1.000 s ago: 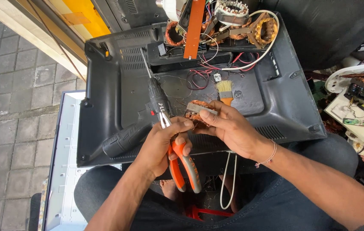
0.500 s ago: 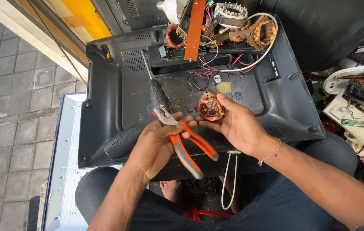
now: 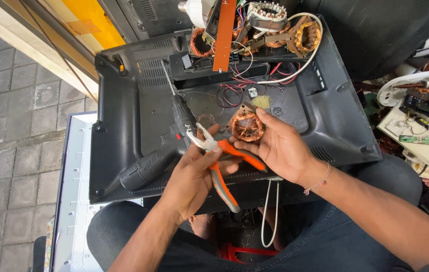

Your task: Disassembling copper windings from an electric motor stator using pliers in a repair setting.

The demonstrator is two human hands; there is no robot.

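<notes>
From the head camera, the left hand (image 3: 190, 177) gripped orange-handled pliers (image 3: 223, 163), whose handles had spread since a second before. The right hand (image 3: 281, 146) had turned the copper coil (image 3: 247, 126) face-up, clasping it just right of the plier tips, over the black television back cover (image 3: 124, 100), drill (image 3: 166, 146) beside.

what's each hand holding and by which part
Left hand grips the pliers by their orange handles; right hand holds the copper coil by its rim.
</notes>
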